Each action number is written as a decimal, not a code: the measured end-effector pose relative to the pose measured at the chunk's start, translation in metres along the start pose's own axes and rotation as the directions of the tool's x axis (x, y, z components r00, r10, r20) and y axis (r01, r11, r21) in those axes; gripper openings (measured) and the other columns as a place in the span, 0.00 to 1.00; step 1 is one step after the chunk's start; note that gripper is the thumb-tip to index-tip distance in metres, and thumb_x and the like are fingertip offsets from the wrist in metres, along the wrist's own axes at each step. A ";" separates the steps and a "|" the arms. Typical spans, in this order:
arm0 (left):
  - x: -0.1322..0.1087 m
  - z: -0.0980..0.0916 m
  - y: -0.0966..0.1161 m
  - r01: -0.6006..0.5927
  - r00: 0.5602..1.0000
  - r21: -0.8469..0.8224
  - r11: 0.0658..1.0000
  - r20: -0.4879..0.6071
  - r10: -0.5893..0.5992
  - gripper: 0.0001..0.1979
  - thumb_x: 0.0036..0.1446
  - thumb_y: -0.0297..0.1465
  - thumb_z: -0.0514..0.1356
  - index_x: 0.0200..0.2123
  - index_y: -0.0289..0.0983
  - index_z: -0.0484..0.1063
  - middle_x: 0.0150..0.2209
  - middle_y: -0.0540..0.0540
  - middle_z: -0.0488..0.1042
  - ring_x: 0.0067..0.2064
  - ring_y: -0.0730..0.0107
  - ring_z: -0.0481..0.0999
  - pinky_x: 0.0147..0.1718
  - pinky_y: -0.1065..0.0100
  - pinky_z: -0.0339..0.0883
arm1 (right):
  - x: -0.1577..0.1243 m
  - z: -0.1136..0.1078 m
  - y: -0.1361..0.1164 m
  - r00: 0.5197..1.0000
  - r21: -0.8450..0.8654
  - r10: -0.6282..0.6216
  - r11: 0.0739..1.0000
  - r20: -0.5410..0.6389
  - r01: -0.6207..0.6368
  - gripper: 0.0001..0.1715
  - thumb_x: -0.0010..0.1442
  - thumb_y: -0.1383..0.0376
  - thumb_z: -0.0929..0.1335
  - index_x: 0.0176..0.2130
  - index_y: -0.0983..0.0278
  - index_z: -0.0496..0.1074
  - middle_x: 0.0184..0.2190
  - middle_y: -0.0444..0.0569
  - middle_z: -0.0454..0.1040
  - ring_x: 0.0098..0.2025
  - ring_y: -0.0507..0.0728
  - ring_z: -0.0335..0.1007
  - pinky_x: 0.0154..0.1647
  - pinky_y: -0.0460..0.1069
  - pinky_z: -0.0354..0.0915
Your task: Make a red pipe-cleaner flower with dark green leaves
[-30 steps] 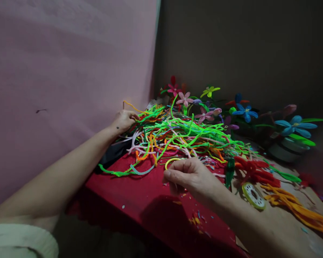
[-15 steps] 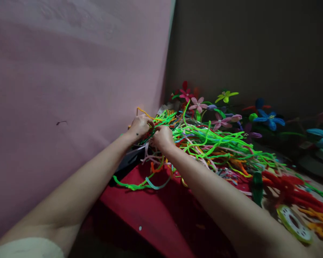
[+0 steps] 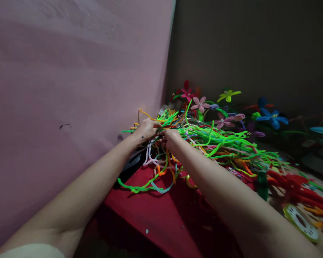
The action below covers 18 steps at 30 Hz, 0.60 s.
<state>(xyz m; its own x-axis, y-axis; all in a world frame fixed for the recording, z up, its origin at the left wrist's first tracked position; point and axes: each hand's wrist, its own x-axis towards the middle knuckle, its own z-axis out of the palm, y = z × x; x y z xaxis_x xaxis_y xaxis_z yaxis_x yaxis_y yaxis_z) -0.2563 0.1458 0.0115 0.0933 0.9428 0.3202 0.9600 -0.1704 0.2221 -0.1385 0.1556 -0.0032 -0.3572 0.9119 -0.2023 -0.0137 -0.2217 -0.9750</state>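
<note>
Strands (image 3: 226, 139), spread rightward from the desk's (image 3: 156, 211) left edge, are touched by left hand (image 3: 148, 129) and nearer right hand (image 3: 172, 139), fingers curled, hold unclear

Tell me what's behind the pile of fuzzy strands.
Behind the pile of fuzzy strands, pink flowers, a yellow flower and a blue flower show; anything lower there is covered.

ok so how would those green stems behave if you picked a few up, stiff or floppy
The green stems probably bend easily yet hold a shape, as one sticks up in a curve. They look thin and fuzzy, so likely light for their length. They may snag, since they lie crossed over one another.
</note>
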 end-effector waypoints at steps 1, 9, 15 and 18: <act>0.000 0.002 0.001 -0.019 1.000 0.010 1.000 0.010 0.019 0.17 0.54 0.32 0.53 0.46 0.41 0.75 0.44 0.44 0.73 0.46 0.63 0.71 0.45 0.68 0.63 | -0.009 -0.005 -0.005 0.999 0.031 0.032 0.999 -0.004 -0.032 0.14 0.63 0.65 0.61 0.46 0.71 0.66 0.43 0.56 0.70 0.35 0.53 0.69 0.33 0.50 0.68; -0.005 0.019 0.026 -0.056 0.995 0.115 0.992 0.086 0.046 0.19 0.54 0.38 0.53 0.47 0.39 0.74 0.46 0.36 0.68 0.48 0.49 0.67 0.43 0.58 0.62 | -0.117 -0.066 -0.039 0.950 0.386 -0.082 0.921 0.303 -0.044 0.13 0.59 0.72 0.57 0.30 0.69 0.69 0.22 0.46 0.72 0.13 0.43 0.41 0.10 0.39 0.42; 0.004 0.008 0.032 -0.104 0.987 0.150 0.983 0.139 0.083 0.16 0.47 0.28 0.56 0.39 0.40 0.78 0.36 0.42 0.72 0.41 0.61 0.70 0.39 0.67 0.63 | -0.186 -0.118 -0.042 0.922 0.393 -0.208 0.917 0.326 0.068 0.06 0.51 0.68 0.65 0.30 0.68 0.71 0.17 0.43 0.69 0.10 0.42 0.42 0.08 0.39 0.41; 0.000 -0.011 0.047 -0.108 0.992 0.160 0.981 0.087 0.095 0.13 0.45 0.26 0.56 0.32 0.39 0.79 0.33 0.41 0.73 0.42 0.57 0.69 0.40 0.64 0.63 | -0.207 -0.144 -0.035 0.931 0.325 -0.268 0.928 0.246 0.182 0.06 0.50 0.68 0.68 0.31 0.68 0.73 0.19 0.44 0.71 0.12 0.43 0.52 0.09 0.39 0.46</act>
<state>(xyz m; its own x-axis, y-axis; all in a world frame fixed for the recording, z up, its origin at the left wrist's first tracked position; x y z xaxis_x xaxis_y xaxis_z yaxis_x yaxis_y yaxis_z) -0.2137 0.1348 0.0326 0.2064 0.9438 0.2581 0.9742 -0.2230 0.0363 0.0698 0.0246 0.0595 -0.5584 0.8240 0.0958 -0.3810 -0.1521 -0.9120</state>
